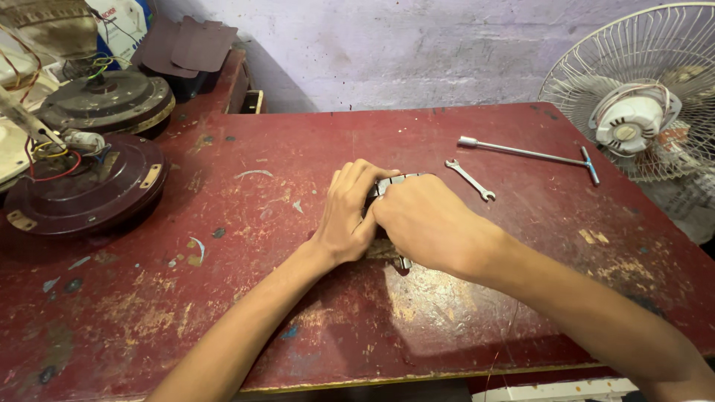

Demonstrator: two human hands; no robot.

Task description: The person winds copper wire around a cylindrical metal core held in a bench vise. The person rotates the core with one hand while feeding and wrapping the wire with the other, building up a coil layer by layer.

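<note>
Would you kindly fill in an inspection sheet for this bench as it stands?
Surface: red table, paint worn and chipped.
Job's things: small metal part, mostly hidden under both hands.
Clutter: spanner, T-handle wrench, two fan motors at left.
Grippers: left hand and right hand closed on the part.
Cables: coloured wires on the near motor.
Surroundings: table fan at right, pale wall.
</note>
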